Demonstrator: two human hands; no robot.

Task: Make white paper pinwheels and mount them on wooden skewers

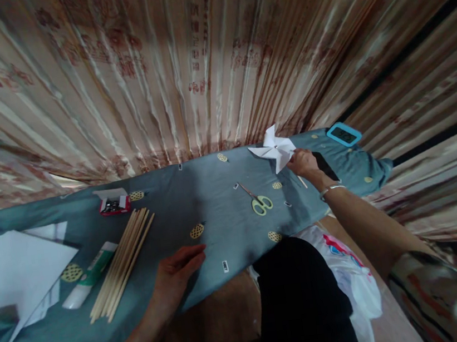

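Observation:
A white paper pinwheel [276, 148] with folded blades and a small pin at its centre is at the far right of the cloth-covered table [215, 195]. My right hand [304, 162] grips it at its right side, fingertips partly hidden. The end of a thin wooden stick [303, 182] shows just below that hand. My left hand [180, 270] rests by the table's near edge, fingers stretched out and holding nothing. Between the hands lies a pair of scissors [261, 205] with pale green handles, its blades pointing away from me.
Several wooden sticks [121, 266] lie left of my left hand, beside a green and white glue tube [90, 275]. Behind them stands an open red box of pins [113, 203]. White paper sheets [18, 271] fill the left end. A blue-framed timer [344, 134] and dark phone-like object [327, 166] are at right.

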